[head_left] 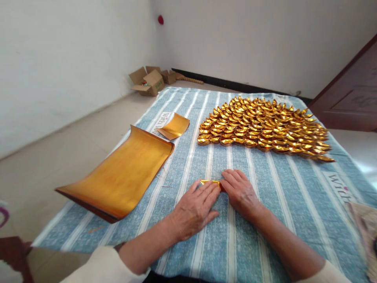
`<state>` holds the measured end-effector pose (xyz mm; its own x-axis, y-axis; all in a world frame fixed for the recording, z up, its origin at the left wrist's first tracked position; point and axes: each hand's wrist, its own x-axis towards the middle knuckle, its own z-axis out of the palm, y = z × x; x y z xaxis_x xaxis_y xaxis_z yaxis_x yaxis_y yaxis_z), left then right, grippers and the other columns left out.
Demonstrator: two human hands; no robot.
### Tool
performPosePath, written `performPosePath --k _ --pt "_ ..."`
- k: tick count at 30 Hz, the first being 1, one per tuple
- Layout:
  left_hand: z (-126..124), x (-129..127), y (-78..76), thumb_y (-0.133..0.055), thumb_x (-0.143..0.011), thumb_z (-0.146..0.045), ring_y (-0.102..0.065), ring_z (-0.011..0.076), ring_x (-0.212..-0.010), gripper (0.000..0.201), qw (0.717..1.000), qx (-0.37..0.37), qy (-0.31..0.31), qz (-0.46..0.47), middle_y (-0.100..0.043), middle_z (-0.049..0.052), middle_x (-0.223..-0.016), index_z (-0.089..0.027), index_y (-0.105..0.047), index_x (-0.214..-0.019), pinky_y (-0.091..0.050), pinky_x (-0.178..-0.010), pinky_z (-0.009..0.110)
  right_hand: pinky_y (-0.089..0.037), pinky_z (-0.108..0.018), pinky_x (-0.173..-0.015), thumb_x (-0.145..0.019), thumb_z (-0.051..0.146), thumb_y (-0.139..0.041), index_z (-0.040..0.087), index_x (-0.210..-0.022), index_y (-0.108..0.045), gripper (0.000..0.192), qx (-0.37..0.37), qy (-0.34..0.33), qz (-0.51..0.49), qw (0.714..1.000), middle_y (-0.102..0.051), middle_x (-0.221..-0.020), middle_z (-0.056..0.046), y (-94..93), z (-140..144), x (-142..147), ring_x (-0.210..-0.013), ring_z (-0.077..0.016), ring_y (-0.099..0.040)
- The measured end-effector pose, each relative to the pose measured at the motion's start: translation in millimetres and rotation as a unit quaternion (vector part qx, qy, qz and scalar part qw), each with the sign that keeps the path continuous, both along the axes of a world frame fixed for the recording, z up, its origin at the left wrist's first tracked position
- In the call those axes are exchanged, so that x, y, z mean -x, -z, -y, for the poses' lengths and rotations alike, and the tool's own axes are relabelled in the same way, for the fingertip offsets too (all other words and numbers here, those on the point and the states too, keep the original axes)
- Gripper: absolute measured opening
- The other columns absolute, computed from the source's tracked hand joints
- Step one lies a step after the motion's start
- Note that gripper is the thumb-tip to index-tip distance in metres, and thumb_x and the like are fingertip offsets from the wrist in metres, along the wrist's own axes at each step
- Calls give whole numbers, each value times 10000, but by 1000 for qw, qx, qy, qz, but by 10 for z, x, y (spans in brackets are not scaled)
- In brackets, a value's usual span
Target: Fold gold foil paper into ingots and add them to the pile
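My left hand and my right hand lie flat side by side on a blue and white striped cloth. Both press on a small folded strip of gold foil paper, which shows only at its far edge between the fingertips. Beyond the hands, several rows of folded gold paper ingots lie packed together on the cloth. A curled stack of large gold sheets lies to the left of my left hand. A smaller gold sheet rests behind that stack.
The cloth covers a low surface standing on a pale floor. Open cardboard boxes sit in the far corner by the white walls. A dark brown door stands at the right. A dark wooden object shows at the lower left.
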<state>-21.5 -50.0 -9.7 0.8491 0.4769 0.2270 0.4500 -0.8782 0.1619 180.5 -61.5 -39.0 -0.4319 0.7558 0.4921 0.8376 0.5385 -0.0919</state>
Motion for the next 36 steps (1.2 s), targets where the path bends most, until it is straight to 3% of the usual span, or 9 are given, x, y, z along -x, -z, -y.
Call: performPosePath --k 14,25,31,36 --pt "38 6 22 -586 -842 -374 -409 262 -1314 641 997 57 -44 -32 -457 146 -1416 -115 -357 -1382 -305 -1092 457 -425 -433 -899 -961 173 -412 151 -837 -634 256 -11 -5 -20 1000 -650 -1042 -133 -3 -2 3 -1059 -253 -537" --pt "16 19 11 -578 -837 -440 -445 262 -1282 611 996 63 -64 -13 -506 146 -1373 -150 -401 -1345 -263 -1089 498 -411 -440 -924 -961 182 -421 152 -872 -629 228 -7 2 -15 1000 -644 -1078 -123 32 9 -7 -1080 -256 -531" --pt "16 49 0 -601 -801 -535 -450 294 -1277 677 993 57 -104 -19 -499 165 -1376 -137 -439 -1323 -251 -1082 532 -412 -429 -923 -949 161 -440 144 -880 -630 202 -7 -2 -12 1000 -645 -1069 -126 61 3 -17 -1085 -254 -529" --pt "58 64 -7 -559 -826 -557 -429 299 -1296 648 992 38 -118 -17 -489 130 -1396 -173 -443 -1335 -222 -1092 553 -409 -427 -920 -951 157 -430 149 -887 -630 210 -7 3 -12 1000 -646 -1069 -122 71 -1 -16 -1081 -250 -528"
